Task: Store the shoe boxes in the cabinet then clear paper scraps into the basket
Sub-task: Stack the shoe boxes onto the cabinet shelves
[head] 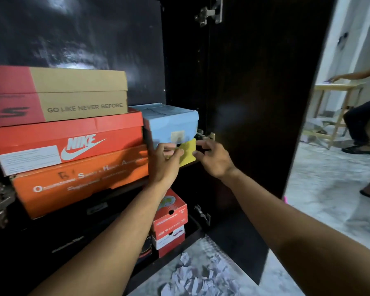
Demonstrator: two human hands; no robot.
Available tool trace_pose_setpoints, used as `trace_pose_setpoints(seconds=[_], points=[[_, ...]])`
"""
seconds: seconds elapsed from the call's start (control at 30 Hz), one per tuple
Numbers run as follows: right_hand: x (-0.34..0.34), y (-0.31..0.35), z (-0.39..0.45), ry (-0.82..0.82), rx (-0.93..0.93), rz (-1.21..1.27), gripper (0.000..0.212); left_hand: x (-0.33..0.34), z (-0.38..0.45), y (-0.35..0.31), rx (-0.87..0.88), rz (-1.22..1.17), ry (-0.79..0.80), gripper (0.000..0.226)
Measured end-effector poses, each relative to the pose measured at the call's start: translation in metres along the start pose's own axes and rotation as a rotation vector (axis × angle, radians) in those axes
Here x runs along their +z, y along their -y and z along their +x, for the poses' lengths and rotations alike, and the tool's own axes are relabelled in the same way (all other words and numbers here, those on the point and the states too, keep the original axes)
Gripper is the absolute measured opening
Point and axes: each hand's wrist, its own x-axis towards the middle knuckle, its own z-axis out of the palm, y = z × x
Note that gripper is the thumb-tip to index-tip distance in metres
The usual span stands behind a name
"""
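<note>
Just between both hands' fingertips (pixel 177 151) sits the yellow box (pixel 189 152), beneath the blue box (pixel 171 122).

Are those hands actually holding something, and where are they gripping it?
The left hand touches the front of the yellow box under the light blue box. The right hand is open beside it. Blur hides whether anything is gripped.

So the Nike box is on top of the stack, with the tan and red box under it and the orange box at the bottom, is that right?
Not quite. The head view shows the tan and red box on top of the stack, with the Nike box under it and the orange box at the bottom.
</note>
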Motion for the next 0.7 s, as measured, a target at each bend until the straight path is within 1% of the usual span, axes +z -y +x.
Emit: trace_pose_setpoints(seconds=[0.13,0.27,0.33,0.43,0.5,0.7], points=[[-0.063,-0.033,-0.065,-0.015,-0.032,-0.065,0.039,0.056,-0.047,-0.001,0.004,-0.029,0.161,0.014],[-0.132,-0.088,-0.136,-0.092,0.044,-0.117,0.032,0.124,-0.108,0.011,-0.031,0.012,0.375,0.012],[-0.167,-0.121,-0.176,-0.145,0.119,-0.155,0.029,0.164,-0.142,0.017,-0.06,0.01,0.477,0.017],[-0.219,-0.171,-0.243,-0.21,0.262,-0.204,0.028,0.228,-0.2,0.025,-0.081,0.023,0.64,0.009],[-0.252,-0.205,-0.291,-0.264,0.364,-0.209,0.027,0.268,-0.243,0.029,-0.097,0.036,0.756,0.014],[-0.333,-0.302,-0.445,-0.446,0.693,-0.264,0.029,0.378,-0.379,0.055,-0.15,0.136,1.097,0.01]])
